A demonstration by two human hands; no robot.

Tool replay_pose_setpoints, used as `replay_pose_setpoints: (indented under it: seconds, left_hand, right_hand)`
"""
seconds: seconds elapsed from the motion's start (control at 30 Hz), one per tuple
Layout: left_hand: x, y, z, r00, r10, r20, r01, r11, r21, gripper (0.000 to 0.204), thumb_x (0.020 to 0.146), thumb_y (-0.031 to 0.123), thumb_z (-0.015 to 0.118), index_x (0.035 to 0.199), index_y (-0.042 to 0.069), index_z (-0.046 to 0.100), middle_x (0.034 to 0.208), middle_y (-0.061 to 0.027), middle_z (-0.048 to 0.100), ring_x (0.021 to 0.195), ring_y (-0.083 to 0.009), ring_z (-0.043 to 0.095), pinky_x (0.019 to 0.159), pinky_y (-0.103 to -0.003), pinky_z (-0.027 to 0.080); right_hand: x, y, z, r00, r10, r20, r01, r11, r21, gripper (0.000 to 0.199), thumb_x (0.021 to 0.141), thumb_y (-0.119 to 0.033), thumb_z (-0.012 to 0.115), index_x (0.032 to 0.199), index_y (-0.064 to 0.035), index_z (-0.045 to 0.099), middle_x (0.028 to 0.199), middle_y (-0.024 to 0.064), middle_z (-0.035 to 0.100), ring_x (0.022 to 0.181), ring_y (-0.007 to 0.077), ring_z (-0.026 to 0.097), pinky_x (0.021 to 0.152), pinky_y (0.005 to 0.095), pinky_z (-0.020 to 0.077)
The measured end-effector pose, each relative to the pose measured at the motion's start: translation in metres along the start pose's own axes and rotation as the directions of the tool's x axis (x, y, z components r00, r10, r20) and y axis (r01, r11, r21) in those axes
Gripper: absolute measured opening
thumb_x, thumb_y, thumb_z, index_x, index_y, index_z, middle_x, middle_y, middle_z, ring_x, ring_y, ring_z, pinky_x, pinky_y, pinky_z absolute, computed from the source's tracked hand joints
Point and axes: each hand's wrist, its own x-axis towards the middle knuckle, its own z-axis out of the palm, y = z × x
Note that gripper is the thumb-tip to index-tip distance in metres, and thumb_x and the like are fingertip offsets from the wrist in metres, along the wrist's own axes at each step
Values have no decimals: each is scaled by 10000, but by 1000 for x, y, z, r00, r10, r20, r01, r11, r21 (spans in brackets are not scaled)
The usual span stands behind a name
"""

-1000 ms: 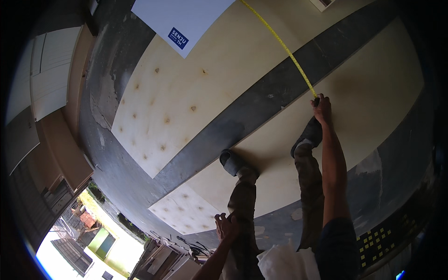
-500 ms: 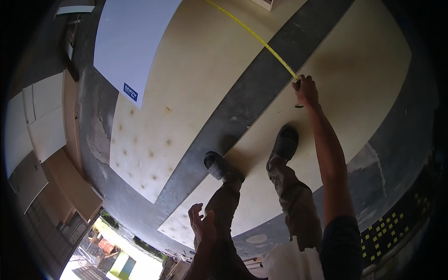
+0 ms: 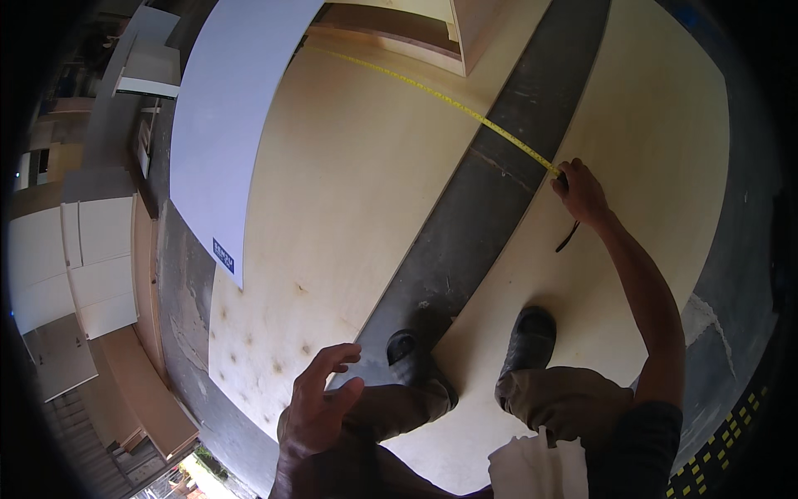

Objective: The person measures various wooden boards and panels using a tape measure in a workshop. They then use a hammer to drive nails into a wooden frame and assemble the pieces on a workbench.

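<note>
My right hand (image 3: 582, 193) is closed around a tape measure, whose dark case (image 3: 564, 179) shows only in part between the fingers. From it the yellow tape blade (image 3: 449, 101) runs up and left, over the dark gap and across a pale wooden board (image 3: 357, 175), to the edge of a white panel (image 3: 218, 141). A black wrist strap (image 3: 568, 237) dangles below the hand. My left hand (image 3: 320, 399) hangs in the air above my left leg, fingers apart and slightly curled, holding nothing.
I stand with one shoe on a second pale board (image 3: 648, 150) and the other by the dark floor strip (image 3: 449, 224). At the top sits a wooden cabinet frame (image 3: 465, 37). Stacked panels (image 3: 100, 266) are at the left.
The view has shifted, bringing the cabinet frame and the tape's far end into sight. My left hand has risen and moved left. The tape measure remains in my right hand.
</note>
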Motion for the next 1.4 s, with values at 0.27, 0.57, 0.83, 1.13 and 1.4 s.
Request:
replay_pose_setpoints:
  seconds: [0.27,0.57,0.83,1.13,1.4]
  left_hand:
    - [37,-21,3,948,317,-29,-307,934,182,460,877,137,728,1288,-21,595,1248,-194,652,1142,-338,638,958,-418,500]
    - [30,-41,4,883,464,-71,-455,884,112,475,892,180,715,1291,-45,588,1226,-217,654,1117,-346,648,931,-426,512]
    - [28,-49,3,886,455,-94,-438,885,157,452,902,135,701,1297,-50,583,1213,-222,652,1095,-333,658,909,-415,528]
    - [29,-54,1,875,474,-95,-464,878,115,470,909,166,714,1301,-56,580,1225,-222,644,1089,-328,662,906,-411,528]
    - [33,-53,0,870,487,-75,-478,871,114,483,922,196,718,1314,-47,573,1245,-219,635,1098,-320,658,910,-408,527]
  right_hand:
    - [20,16,8,999,-25,-38,26,999,21,347,966,-304,634,1163,-20,600,1111,171,581,1036,352,624,888,480,526]
    - [66,-29,5,998,-54,-15,55,997,59,360,947,-325,662,1083,8,657,1098,202,648,1026,377,642,869,480,516]
    - [80,-51,5,995,-83,-48,89,984,153,331,911,-311,693,970,14,672,985,216,688,933,397,671,803,496,527]
    - [83,-52,12,986,-122,-112,128,991,49,347,924,-333,669,1018,0,643,1042,203,654,994,392,645,837,489,520]
    - [86,-43,10,991,-81,-102,87,995,49,359,935,-352,649,1021,-4,642,1050,198,653,991,388,647,849,484,518]
